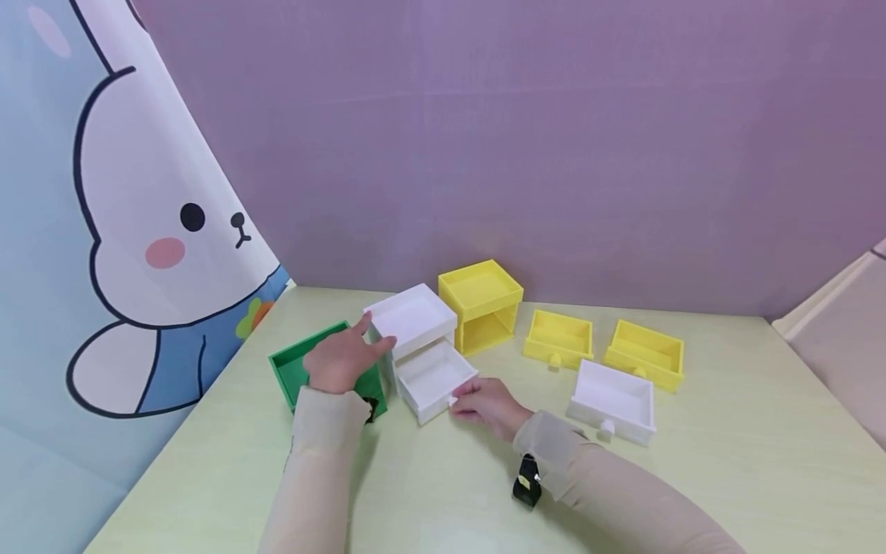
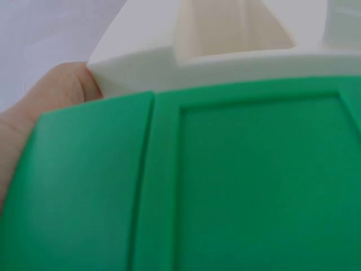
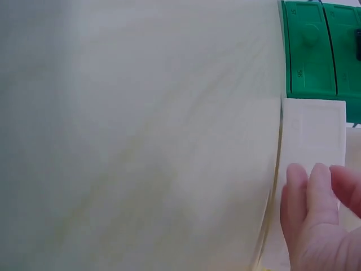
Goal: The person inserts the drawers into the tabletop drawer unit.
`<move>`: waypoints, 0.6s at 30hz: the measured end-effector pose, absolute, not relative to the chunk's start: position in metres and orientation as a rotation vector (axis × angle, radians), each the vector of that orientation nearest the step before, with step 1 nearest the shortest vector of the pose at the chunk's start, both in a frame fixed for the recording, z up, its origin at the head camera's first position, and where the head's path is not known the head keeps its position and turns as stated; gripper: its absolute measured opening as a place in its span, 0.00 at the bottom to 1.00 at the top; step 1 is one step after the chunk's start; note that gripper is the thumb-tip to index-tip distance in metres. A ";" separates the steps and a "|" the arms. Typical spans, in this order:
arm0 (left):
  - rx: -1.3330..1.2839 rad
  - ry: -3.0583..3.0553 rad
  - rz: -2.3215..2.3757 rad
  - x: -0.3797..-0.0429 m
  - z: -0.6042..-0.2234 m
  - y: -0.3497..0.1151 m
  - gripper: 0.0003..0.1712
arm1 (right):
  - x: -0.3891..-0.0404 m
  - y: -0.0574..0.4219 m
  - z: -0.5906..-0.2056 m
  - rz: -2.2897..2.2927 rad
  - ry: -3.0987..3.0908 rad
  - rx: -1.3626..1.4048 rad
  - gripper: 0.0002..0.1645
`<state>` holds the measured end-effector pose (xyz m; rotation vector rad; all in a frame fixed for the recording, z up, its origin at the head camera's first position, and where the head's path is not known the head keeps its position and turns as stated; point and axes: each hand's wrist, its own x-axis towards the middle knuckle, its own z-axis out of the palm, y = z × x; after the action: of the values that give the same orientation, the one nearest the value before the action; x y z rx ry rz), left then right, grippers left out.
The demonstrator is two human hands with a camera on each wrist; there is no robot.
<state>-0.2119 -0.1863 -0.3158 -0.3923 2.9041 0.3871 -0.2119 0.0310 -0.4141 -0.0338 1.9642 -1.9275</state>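
Head view: on the table, left of centre toward the far edge, stands a white cabinet. The left hand, index finger and thumb extended, rests against its top left edge; the right hand pinches the knob of a partly drawn-out white drawer. The right wrist view hides this knob behind the fingers but shows two green drawer fronts, facing away in the head view; the left wrist view shows the green cabinet close up, the white one behind it.

Count: three cabinets (one white, one green nearest the table's left edge, one yellow nearest the far edge); three loose drawers toward the far right corner, two of them yellow drawers and one a loose white drawer.
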 end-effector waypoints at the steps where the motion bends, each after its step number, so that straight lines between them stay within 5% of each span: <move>1: -0.393 2.904 0.388 -0.212 -0.316 -0.186 0.46 | -0.212 0.030 -0.415 -1.919 1.983 -0.030 0.10; 18: -0.403 2.909 0.358 -0.213 -0.316 -0.186 0.46 | -0.205 0.033 -0.421 -1.821 2.117 -0.068 0.15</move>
<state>-0.2127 -0.1860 -0.3164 -0.4029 2.9095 0.3576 -0.2051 0.0326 -0.4212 -0.0676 2.1172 -1.8211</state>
